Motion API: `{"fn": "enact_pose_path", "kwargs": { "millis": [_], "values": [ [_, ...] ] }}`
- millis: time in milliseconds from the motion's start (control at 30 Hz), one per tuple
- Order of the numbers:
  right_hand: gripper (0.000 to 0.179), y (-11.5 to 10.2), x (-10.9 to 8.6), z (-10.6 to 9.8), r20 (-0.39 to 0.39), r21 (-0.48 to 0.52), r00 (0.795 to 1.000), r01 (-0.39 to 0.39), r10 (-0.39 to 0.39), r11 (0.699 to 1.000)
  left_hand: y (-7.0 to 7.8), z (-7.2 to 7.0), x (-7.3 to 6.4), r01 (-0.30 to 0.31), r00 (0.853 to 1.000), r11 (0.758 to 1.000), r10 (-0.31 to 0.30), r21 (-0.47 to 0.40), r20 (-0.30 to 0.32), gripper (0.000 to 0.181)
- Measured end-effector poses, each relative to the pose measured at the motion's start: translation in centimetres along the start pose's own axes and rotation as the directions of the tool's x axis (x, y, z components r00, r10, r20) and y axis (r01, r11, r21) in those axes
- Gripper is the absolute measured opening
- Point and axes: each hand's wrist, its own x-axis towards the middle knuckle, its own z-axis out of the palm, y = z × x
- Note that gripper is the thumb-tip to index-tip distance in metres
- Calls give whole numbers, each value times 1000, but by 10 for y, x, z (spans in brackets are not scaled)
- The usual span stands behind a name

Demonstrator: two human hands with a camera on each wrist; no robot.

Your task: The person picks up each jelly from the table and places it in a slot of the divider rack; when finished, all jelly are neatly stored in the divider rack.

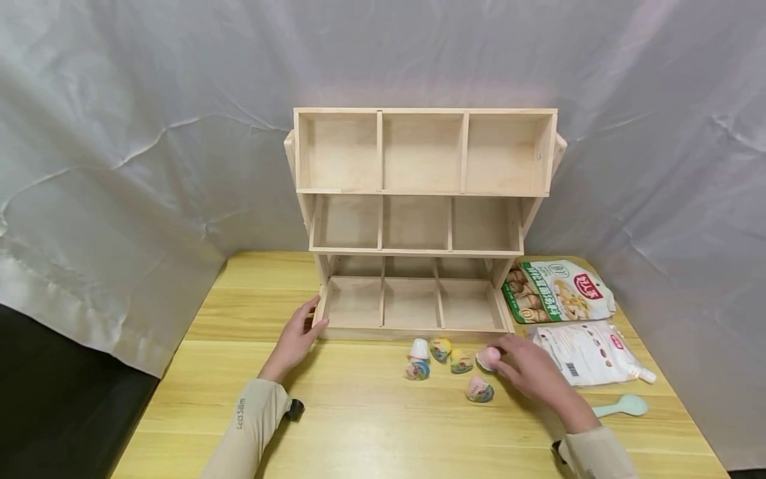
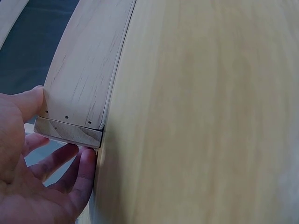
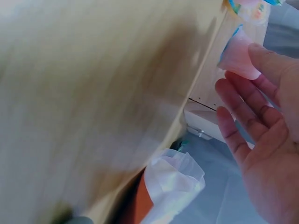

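A three-tier wooden rack with divided compartments stands at the back of the table. My left hand holds the front left corner of its lowest tray; in the left wrist view, thumb and fingers lie around the corner of the board. Near the tray's front right, my right hand pinches a small pink jelly cup between thumb and fingers. Beside it on the table lie two yellow jelly cups, another pink cup, a white cup and a cup with a blue rim.
Right of the rack lies a green and white food packet, with a white spouted pouch in front of it. A pale green spoon is partly hidden behind my right forearm. Grey curtains hang around the wooden table.
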Motion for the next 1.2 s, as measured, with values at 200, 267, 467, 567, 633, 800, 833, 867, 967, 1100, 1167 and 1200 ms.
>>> {"fn": "enact_pose_path", "kwargs": {
  "millis": [200, 267, 467, 567, 633, 800, 833, 867, 967, 1100, 1167, 1200],
  "values": [
    [28, -2, 2, -6, -102, 51, 994, 42, -37, 998, 1, -1, -1, 0, 1000, 1000, 0, -7, 7, 65],
    [29, -3, 3, -7, -150, 59, 986, 76, -66, 995, 0, -1, -1, -5, 1000, 1000, 5, -5, 14, 66],
    [33, -3, 8, -9, -262, 138, 959, 145, -105, 980, -2, 0, 0, -12, 1000, 1000, 12, 2, 20, 66],
    [32, -3, 10, -9, -290, 174, 952, 148, -93, 973, -3, 0, 0, -11, 1000, 1000, 12, -4, 18, 66],
    [32, -3, 11, -9, -298, 199, 951, 142, -78, 970, -4, 1, 0, -13, 1000, 1000, 14, -4, 19, 66],
    [34, -4, 12, -10, -272, 335, 962, 97, -2, 937, -4, 1, -1, -21, 1000, 1000, 21, 8, 19, 68],
    [35, -5, 12, -10, -263, 369, 965, 86, 15, 925, -4, 1, -1, -20, 1000, 1000, 20, 9, 19, 68],
    [35, -5, 11, -10, -255, 403, 966, 76, 33, 912, -4, 1, -1, -21, 1000, 1000, 21, 9, 17, 68],
    [34, -6, 11, -11, -242, 488, 968, 57, 72, 871, -4, 1, -1, -21, 1000, 1000, 21, 8, 16, 68],
    [30, -5, 12, -13, -226, 575, 967, 32, 121, 818, -2, 1, 0, -16, 1000, 1000, 16, -5, 14, 67],
    [28, -4, 12, -14, -215, 610, 966, 16, 146, 793, -1, 1, 0, -15, 1000, 1000, 16, -6, 15, 67],
    [27, -4, 12, -15, -210, 627, 965, 9, 158, 779, 0, 1, 0, -11, 1000, 1000, 11, -11, 15, 66]
  ]
}}
